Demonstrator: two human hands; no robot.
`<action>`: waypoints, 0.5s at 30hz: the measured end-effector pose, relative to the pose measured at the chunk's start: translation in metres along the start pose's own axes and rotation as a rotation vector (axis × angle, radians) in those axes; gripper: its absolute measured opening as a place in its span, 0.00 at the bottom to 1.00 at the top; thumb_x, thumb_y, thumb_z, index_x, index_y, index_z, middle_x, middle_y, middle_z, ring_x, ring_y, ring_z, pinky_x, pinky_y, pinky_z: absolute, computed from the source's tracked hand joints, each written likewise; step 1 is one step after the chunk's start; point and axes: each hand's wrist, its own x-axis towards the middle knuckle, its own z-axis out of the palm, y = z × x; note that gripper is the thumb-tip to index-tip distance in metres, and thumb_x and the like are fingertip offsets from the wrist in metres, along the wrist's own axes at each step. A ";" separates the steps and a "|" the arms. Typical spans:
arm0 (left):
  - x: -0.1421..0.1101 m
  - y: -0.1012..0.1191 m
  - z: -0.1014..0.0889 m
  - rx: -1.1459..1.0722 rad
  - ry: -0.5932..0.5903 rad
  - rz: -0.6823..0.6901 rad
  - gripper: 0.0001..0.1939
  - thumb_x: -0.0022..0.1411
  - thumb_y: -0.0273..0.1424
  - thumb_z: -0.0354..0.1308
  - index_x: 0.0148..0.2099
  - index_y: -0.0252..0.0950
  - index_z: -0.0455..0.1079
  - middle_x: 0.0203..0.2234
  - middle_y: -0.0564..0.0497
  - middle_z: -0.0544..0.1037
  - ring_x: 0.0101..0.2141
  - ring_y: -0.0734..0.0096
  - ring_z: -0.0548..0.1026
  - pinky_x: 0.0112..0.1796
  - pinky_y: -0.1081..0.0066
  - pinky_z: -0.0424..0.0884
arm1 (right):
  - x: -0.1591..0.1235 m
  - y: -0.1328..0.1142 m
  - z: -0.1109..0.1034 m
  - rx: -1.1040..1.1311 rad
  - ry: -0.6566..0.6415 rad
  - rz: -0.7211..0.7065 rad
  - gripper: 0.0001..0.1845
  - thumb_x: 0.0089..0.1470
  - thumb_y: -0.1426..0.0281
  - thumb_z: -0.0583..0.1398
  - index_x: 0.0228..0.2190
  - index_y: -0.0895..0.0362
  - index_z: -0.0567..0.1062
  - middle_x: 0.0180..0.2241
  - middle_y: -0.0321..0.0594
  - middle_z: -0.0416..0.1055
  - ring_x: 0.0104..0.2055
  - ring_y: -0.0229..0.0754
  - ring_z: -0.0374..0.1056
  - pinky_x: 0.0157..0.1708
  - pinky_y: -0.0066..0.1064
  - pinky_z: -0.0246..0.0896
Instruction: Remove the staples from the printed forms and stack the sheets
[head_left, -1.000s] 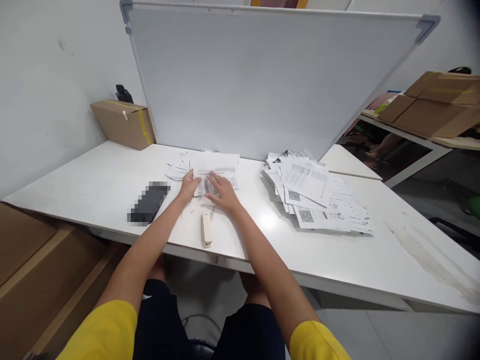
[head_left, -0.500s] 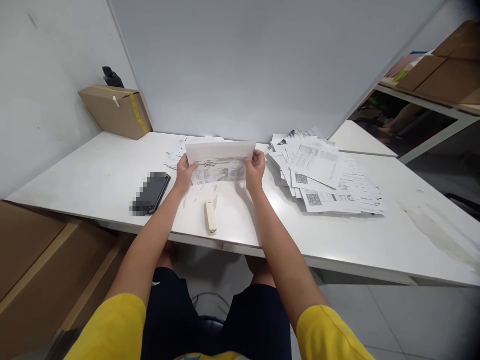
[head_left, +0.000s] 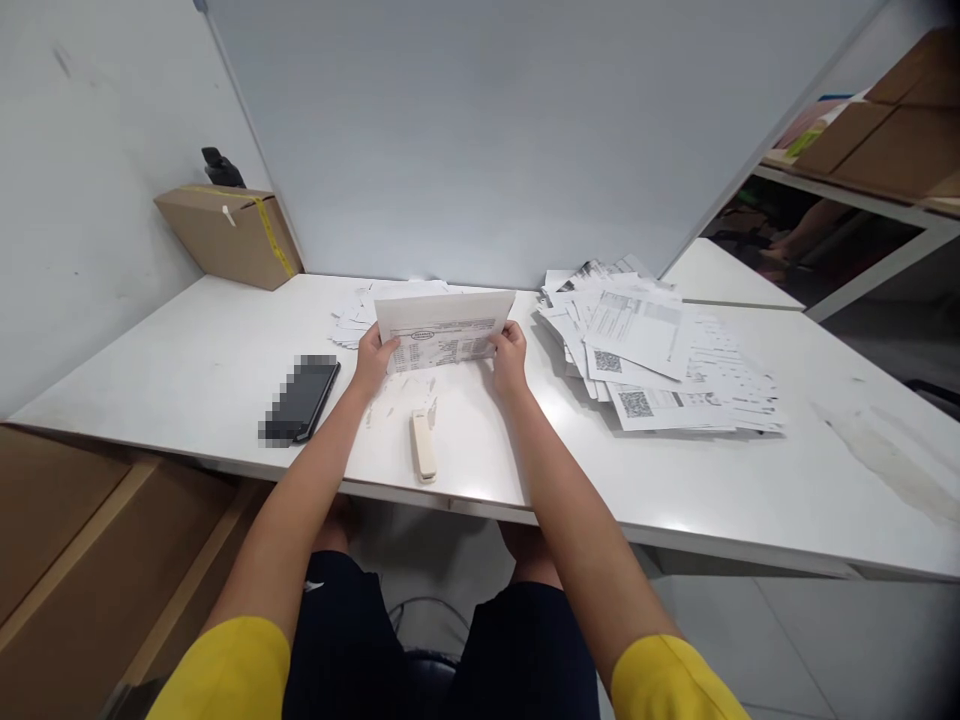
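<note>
The white table (head_left: 570, 465) carries a stapler (head_left: 423, 445), a phone (head_left: 306, 400), loose papers (head_left: 349, 318), a heaped paper pile (head_left: 645, 350) and a cardboard box (head_left: 229, 235).

Printed sheet (head_left: 444, 333) between both hands (head_left: 376, 358)

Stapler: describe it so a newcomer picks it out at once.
On the white desk, find the printed sheet held up by the left hand and right hand. The stapler lies on the near side of it, close to the desk's front edge. It is slim and cream-coloured, unlike the wider black device to its left.
</note>
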 end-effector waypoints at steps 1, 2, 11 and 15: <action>0.000 0.000 0.000 0.007 0.003 -0.005 0.18 0.51 0.37 0.66 0.44 0.37 0.76 0.40 0.47 0.85 0.47 0.50 0.81 0.49 0.55 0.77 | -0.001 -0.001 0.001 0.018 0.014 0.012 0.06 0.47 0.71 0.57 0.31 0.51 0.65 0.30 0.32 0.66 0.35 0.38 0.66 0.37 0.30 0.64; 0.000 0.001 0.000 0.012 0.006 -0.011 0.17 0.51 0.37 0.65 0.44 0.37 0.76 0.40 0.47 0.85 0.47 0.49 0.81 0.49 0.54 0.77 | -0.001 -0.002 0.002 0.037 0.029 0.022 0.07 0.46 0.71 0.57 0.31 0.52 0.66 0.30 0.32 0.66 0.34 0.38 0.65 0.37 0.29 0.64; 0.000 -0.001 -0.002 0.045 0.008 -0.028 0.16 0.51 0.35 0.62 0.44 0.36 0.77 0.40 0.46 0.85 0.48 0.48 0.80 0.50 0.53 0.76 | -0.004 -0.005 0.003 0.047 0.018 0.037 0.06 0.45 0.70 0.57 0.30 0.52 0.67 0.30 0.32 0.67 0.34 0.38 0.65 0.37 0.30 0.63; 0.001 0.000 -0.001 0.035 0.025 -0.034 0.16 0.50 0.35 0.62 0.42 0.36 0.77 0.38 0.47 0.85 0.47 0.48 0.80 0.50 0.52 0.75 | -0.005 -0.006 0.004 0.037 0.007 0.036 0.06 0.45 0.68 0.57 0.30 0.52 0.67 0.30 0.33 0.67 0.34 0.39 0.65 0.36 0.30 0.63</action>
